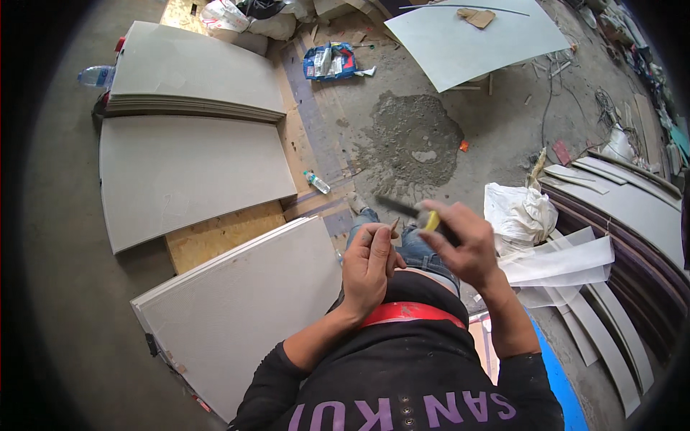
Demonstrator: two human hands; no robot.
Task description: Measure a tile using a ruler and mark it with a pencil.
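In front of my waist, my right hand [466,241] is closed around a utility knife [430,218] with a yellow and black handle. Its long dark blade [397,206] points left and slightly away from me, above the fingers of the other hand and apart from them. My left hand [370,266] is closed in a pinch, thumb uppermost, on a thin pencil-like stick [394,225]. Only the stick's small brownish tip shows; the fingers hide the rest. Some motion blur softens the right hand and the knife.
Stacks of pale boards [198,176] lie to my left, one reaching close to my left arm. A small plastic bottle [317,182] and a blue bag [329,62] lie ahead. On my right are a white sack [519,215] and stacked panels [625,215]. A white sheet [478,43] lies farther off.
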